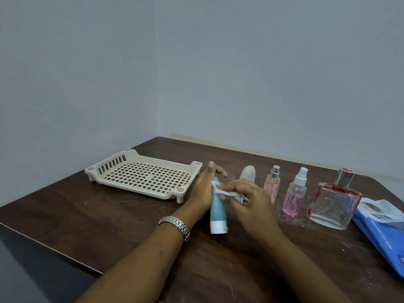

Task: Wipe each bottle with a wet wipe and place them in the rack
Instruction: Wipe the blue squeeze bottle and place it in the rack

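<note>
Wiping a blue tube (216, 208) held just above the counter (131, 226)

The left hand (203, 186), wristwatch (175, 224) on its wrist, grips the tube with its white cap toward the wearer. The right hand (249, 197) pinches a crumpled wet wipe (229, 193) against the tube's upper part. The rack (133, 187) sits nearby to the left. Print on the blue wipes pack (380, 232) is too blurred to read.

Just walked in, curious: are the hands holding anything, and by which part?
The left hand grips the blue tube by its narrow upper half, white cap toward the person. The right hand pinches a white wipe against the tube.
</note>
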A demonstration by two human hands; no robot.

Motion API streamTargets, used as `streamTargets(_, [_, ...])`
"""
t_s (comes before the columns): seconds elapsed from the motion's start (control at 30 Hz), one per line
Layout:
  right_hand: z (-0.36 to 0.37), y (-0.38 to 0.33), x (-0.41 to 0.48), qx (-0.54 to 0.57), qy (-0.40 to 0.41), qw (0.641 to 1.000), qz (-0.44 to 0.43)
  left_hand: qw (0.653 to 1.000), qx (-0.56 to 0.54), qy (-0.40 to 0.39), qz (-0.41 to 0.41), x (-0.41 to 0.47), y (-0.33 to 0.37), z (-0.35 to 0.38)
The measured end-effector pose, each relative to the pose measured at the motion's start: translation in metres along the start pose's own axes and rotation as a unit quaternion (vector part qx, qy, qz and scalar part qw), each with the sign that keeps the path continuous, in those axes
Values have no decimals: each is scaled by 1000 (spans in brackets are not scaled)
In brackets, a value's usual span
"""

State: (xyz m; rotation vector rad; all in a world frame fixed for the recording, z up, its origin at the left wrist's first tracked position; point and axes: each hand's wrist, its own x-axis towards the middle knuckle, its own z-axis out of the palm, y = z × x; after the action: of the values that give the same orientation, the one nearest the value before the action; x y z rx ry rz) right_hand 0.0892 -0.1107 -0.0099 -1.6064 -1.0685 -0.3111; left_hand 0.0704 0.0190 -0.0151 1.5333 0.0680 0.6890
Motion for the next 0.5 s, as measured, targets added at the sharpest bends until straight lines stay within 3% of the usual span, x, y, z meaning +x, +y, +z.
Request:
streamTargets(0.2, [0, 3, -1, -19, -1, 1000, 2, 998, 52, 26, 0, 3, -2, -1])
streamTargets(0.5, [1, -2, 6, -57, 54, 997, 2, 981, -65, -158, -91, -6, 9, -1])
